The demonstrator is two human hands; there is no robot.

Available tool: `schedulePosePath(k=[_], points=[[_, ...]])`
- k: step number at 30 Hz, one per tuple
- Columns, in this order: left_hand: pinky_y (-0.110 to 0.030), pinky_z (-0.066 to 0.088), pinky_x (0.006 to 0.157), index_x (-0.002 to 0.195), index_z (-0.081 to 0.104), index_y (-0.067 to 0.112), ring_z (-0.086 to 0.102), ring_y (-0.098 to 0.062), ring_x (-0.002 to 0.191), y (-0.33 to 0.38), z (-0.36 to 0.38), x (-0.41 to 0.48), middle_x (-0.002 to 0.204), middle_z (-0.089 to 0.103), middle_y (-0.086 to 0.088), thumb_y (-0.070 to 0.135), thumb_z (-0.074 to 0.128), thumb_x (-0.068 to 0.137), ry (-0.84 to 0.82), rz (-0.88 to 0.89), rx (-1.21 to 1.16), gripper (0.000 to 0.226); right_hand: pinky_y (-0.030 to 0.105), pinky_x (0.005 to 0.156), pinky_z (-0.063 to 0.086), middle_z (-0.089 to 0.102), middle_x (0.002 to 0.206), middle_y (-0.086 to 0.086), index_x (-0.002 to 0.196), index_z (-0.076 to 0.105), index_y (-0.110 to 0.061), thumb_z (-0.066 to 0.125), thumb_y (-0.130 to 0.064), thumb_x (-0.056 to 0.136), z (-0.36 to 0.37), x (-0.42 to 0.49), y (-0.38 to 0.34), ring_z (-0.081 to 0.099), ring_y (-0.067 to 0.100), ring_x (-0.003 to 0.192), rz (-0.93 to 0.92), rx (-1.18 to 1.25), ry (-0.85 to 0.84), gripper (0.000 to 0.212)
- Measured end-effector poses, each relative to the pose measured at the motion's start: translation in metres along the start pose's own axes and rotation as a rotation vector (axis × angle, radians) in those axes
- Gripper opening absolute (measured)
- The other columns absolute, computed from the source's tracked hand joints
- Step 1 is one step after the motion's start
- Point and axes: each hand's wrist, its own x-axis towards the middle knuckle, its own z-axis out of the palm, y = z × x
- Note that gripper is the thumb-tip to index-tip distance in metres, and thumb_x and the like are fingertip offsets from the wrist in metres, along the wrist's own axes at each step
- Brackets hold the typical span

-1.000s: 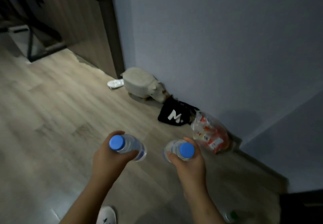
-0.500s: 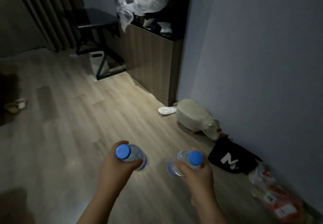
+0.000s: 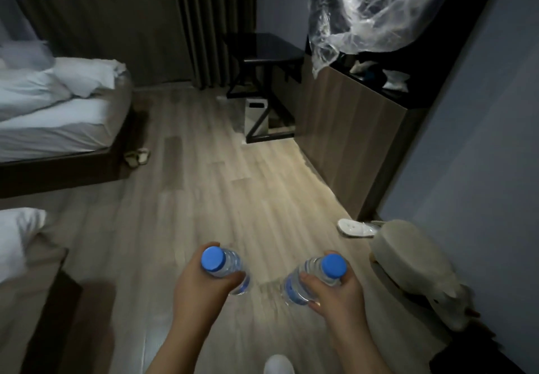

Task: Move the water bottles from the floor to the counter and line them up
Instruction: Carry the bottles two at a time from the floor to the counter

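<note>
Two clear water bottles with blue caps are held up over the wooden floor. My left hand [image 3: 201, 289] grips one water bottle [image 3: 226, 265] just below its cap. The other water bottle [image 3: 313, 277] is gripped the same way by my right hand [image 3: 335, 295]. Both bottles tilt, their caps towards me. The wooden counter [image 3: 344, 137] with a dark top stands ahead on the right against the wall; crumpled clear plastic [image 3: 367, 9] hangs over it and small items lie on its top.
A bed [image 3: 52, 122] with white sheets is at the left, and a second bed's corner [image 3: 20, 245] lies nearer. A dark side table [image 3: 262, 58] stands beyond the counter. A white slipper [image 3: 354, 227] and a beige stool [image 3: 408, 262] lie on the floor at the right.
My view has swung left and up, from the wall and floor items to the room with the counter and beds. Both hands keep holding their bottles in front of me.
</note>
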Motion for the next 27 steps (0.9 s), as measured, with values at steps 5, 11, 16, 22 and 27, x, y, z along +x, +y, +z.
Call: schedulePosePath(k=[5, 11, 16, 22, 27], points=[[-0.028, 0.046, 0.069, 0.087, 0.056, 0.031, 0.060, -0.016, 0.080, 0.022, 0.013, 0.080, 0.085, 0.064, 0.002, 0.001, 0.080, 0.061, 0.030, -0.005, -0.019, 0.046, 0.052, 0.094, 0.050, 0.065, 0.088, -0.011, 0.083, 0.058, -0.037, 0.080, -0.002, 0.066, 0.044, 0.078, -0.037, 0.063, 0.023, 0.094, -0.010, 0.040, -0.127, 0.045], [-0.034, 0.050, 0.079, 0.099, 0.060, 0.027, 0.064, -0.022, 0.088, 0.054, 0.028, 0.183, 0.092, 0.068, -0.003, 0.004, 0.081, 0.059, 0.087, -0.015, -0.037, 0.051, 0.054, 0.090, 0.052, 0.065, 0.084, -0.010, 0.083, 0.058, -0.039, 0.079, -0.005, 0.068, 0.109, 0.161, -0.093, 0.064, 0.023, 0.089, -0.065, 0.011, -0.248, 0.043], [-0.040, 0.052, 0.085, 0.092, 0.059, 0.033, 0.065, -0.021, 0.087, 0.067, 0.020, 0.244, 0.090, 0.068, -0.001, 0.008, 0.084, 0.055, 0.172, -0.036, -0.069, 0.051, 0.051, 0.086, 0.055, 0.063, 0.076, -0.008, 0.078, 0.059, -0.035, 0.077, -0.003, 0.069, 0.164, 0.209, -0.119, 0.062, 0.018, 0.078, -0.106, -0.015, -0.325, 0.038], [-0.041, 0.052, 0.086, 0.105, 0.063, 0.023, 0.065, -0.021, 0.088, 0.064, -0.011, 0.321, 0.092, 0.070, -0.001, 0.013, 0.082, 0.052, 0.265, -0.083, -0.108, 0.058, 0.053, 0.085, 0.055, 0.067, 0.085, -0.006, 0.089, 0.062, -0.035, 0.079, -0.007, 0.066, 0.248, 0.249, -0.128, 0.066, 0.022, 0.087, -0.096, -0.051, -0.375, 0.040], [-0.025, 0.043, 0.065, 0.094, 0.056, 0.024, 0.055, -0.007, 0.072, 0.069, -0.059, 0.408, 0.079, 0.061, 0.004, -0.004, 0.076, 0.067, 0.244, -0.062, -0.134, 0.043, 0.051, 0.085, 0.055, 0.066, 0.082, -0.007, 0.086, 0.061, -0.034, 0.076, -0.005, 0.068, 0.347, 0.279, -0.136, 0.064, 0.019, 0.083, -0.071, -0.052, -0.381, 0.037]])
